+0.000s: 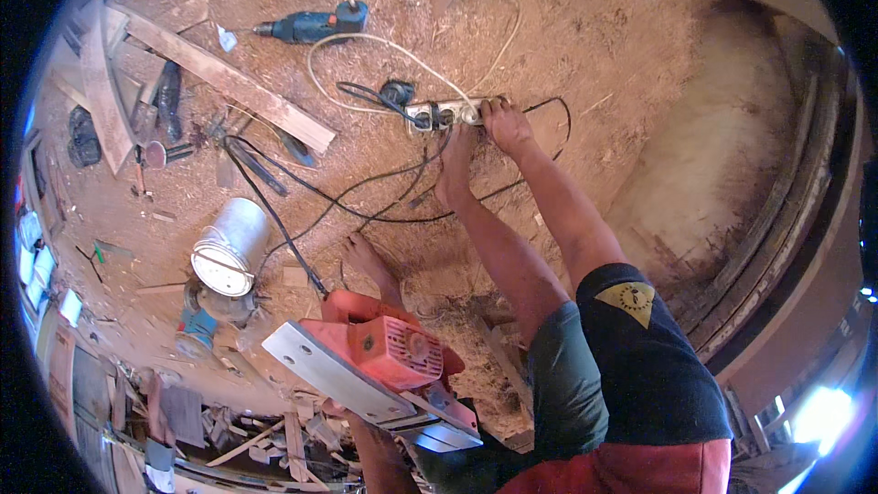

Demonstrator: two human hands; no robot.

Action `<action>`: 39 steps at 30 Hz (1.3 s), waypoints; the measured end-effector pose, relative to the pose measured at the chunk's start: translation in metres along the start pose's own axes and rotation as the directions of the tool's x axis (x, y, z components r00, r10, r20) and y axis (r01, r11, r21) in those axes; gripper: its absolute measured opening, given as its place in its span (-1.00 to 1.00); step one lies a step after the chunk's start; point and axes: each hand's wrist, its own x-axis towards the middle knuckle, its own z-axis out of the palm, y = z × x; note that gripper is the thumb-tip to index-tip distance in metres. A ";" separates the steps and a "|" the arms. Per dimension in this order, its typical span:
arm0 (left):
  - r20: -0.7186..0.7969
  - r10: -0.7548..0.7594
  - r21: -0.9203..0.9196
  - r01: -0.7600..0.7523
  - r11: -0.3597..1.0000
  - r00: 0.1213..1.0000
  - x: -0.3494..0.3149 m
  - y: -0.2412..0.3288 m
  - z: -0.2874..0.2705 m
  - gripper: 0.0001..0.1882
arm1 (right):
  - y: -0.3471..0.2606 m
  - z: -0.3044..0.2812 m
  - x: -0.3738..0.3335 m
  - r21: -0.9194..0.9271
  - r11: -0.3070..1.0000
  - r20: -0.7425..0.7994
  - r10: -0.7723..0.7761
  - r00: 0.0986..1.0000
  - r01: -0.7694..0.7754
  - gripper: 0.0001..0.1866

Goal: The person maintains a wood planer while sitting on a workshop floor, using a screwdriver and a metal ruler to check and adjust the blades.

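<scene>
My left hand, mostly hidden behind the tool, holds up a red electric planer with its pale metal sole turned into view. A black cord runs from the planer across the sawdust toward the power strip. My right hand is closed over the right end of the white power strip, which lies on the floor. Dark plugs sit in its left sockets. One bare foot rests against the strip's near side; the other foot stands farther left.
A teal power drill lies beyond the strip, with a pale looped cable nearby. To the left are a white bucket, an angle grinder and a long plank. Wood offcuts litter the lower left.
</scene>
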 end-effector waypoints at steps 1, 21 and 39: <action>-0.008 -0.013 0.007 0.013 1.000 1.000 0.002 -0.007 0.000 -0.41 | -0.001 0.009 0.002 0.008 1.000 0.014 -0.006 1.000 0.006 -0.56; 0.015 0.006 -0.181 -0.003 0.983 1.000 -0.015 -0.024 -0.026 -0.40 | 0.055 -0.005 -0.140 0.259 0.921 0.219 0.238 0.946 -0.291 -0.20; 0.461 0.197 -0.331 -0.039 0.943 0.865 -0.246 0.146 -0.198 -0.29 | -0.097 -0.251 -0.572 0.370 0.632 0.237 0.645 0.727 -0.681 -0.53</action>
